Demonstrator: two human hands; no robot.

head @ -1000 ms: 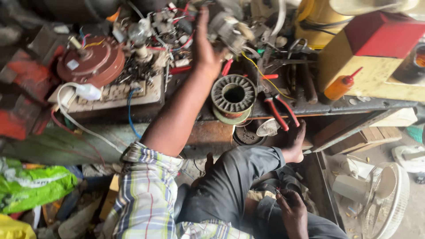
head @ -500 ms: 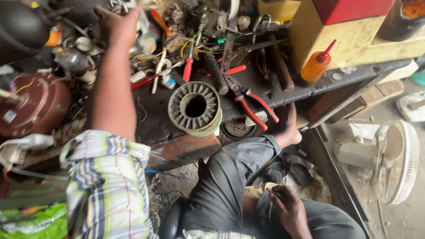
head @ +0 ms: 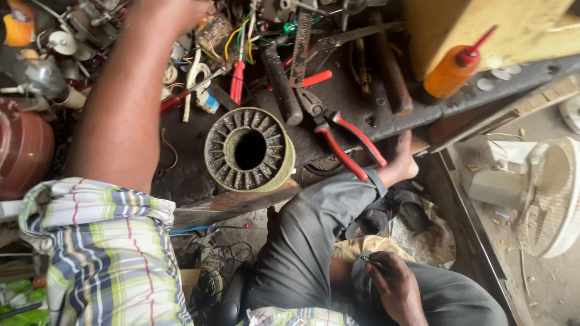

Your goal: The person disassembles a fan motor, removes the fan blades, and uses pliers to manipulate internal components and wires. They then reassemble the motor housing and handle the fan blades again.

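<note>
The left hand (head: 181, 7) reaches to 12 o'clock over the cluttered table (head: 362, 108), its fingers cut off by the top edge, so whether they are apart or together cannot be told. Nearest it lie tangled wires (head: 238, 30) and a red-handled screwdriver (head: 237, 81). The motor stator (head: 249, 150), a slotted ring with a dark bore, stands at the table's near edge, at 3 o'clock from the forearm. Red-handled pliers (head: 344, 142) lie just beside it at 3 o'clock. The right hand (head: 396, 290) rests at 5 o'clock on the grey-trousered lap, fingers curled together, pinching a thin dark piece too small to identify. An orange squeeze bottle (head: 450, 72) stands at 2 o'clock
</note>
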